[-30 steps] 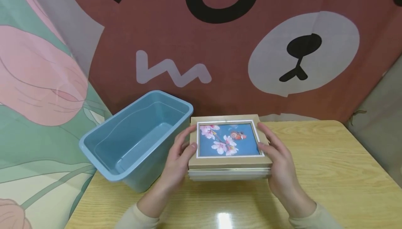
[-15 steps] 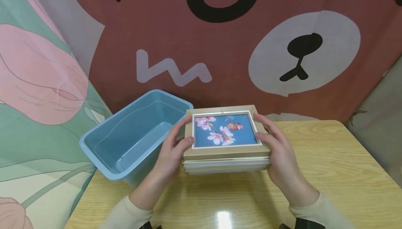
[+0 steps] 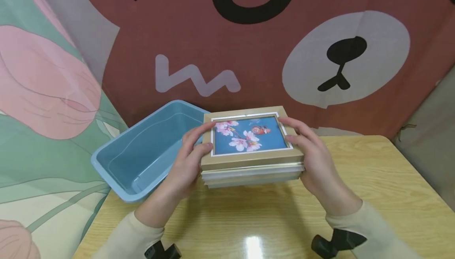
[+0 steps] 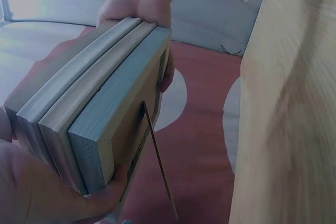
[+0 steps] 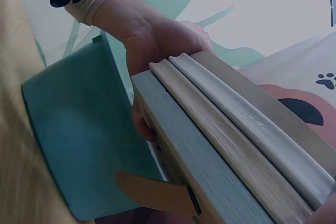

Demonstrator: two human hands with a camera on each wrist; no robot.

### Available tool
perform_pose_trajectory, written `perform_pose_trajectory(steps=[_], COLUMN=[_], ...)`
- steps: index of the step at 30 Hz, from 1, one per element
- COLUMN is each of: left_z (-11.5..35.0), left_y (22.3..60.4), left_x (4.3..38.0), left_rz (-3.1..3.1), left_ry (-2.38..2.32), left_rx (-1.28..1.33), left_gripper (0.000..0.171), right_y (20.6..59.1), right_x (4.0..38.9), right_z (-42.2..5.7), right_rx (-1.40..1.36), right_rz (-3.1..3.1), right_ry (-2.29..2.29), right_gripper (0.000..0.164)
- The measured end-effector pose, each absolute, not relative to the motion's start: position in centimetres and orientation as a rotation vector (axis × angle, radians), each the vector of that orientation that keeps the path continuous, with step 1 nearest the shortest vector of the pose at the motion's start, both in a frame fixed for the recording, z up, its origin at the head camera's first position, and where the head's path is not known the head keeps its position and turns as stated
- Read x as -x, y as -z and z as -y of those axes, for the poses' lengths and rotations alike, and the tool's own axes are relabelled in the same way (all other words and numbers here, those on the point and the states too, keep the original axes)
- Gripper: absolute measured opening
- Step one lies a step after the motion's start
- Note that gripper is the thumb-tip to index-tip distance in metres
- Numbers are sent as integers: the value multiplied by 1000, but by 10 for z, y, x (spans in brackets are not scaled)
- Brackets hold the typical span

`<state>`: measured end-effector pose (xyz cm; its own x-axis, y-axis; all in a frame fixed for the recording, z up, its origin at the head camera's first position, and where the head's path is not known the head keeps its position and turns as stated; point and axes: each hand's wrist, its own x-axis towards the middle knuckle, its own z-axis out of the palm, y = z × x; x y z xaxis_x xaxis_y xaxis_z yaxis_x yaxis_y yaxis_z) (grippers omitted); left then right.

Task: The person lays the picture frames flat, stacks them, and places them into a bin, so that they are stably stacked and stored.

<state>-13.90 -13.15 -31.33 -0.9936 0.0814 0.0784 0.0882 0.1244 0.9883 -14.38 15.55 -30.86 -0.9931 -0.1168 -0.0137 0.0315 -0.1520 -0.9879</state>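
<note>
Both hands hold a stack of several picture frames above the table. The top picture frame point(image 3: 249, 136) has a tan border, a white inner edge and a picture of pink blossoms on blue. My left hand point(image 3: 186, 160) grips the left side and my right hand point(image 3: 316, 160) the right side, thumbs and fingers on the top border. In the left wrist view, fingers curl under the bottom blue-grey frame point(image 4: 121, 90). A white frame point(image 5: 247, 124) and a light wooden frame point(image 5: 226, 135) lie between. A brown support leg point(image 5: 155, 191) sticks out beneath the stack.
A blue plastic bin point(image 3: 117, 172) stands on the table at left, its right part hidden behind the stack and left hand. The wooden table point(image 3: 373, 180) extends to the right. A printed cloth point(image 3: 256, 61) hangs behind it.
The stack of picture frames has risen and shifted a little left, with both hands holding it throughout. It now covers more of the bin's right end. Black wrist devices have come into view.
</note>
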Motion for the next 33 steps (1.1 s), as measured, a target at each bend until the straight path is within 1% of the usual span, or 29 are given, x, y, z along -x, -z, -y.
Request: perform_pose_trajectory(steps=[7,15,24,33], left_z=[136,147,157,166], left_y=[292,269,252,246], left_x=[137,138,137,137], left_rz=[2233,2309,2259,2224], left_ry=[2202,2222,2383,2431], left_rx=[137,45,62,138], left_gripper=[53,54,56,57], right_y=[289,272,260,254], right_x=[151,158,168,180], right_z=[-149,-143,-138,-130], right_rx=[162,172,180,204], right_rz=[-1970,-1947,-1939,-1919], right_ry=[2312,2294,2265,2263], right_gripper=[44,47,46,45])
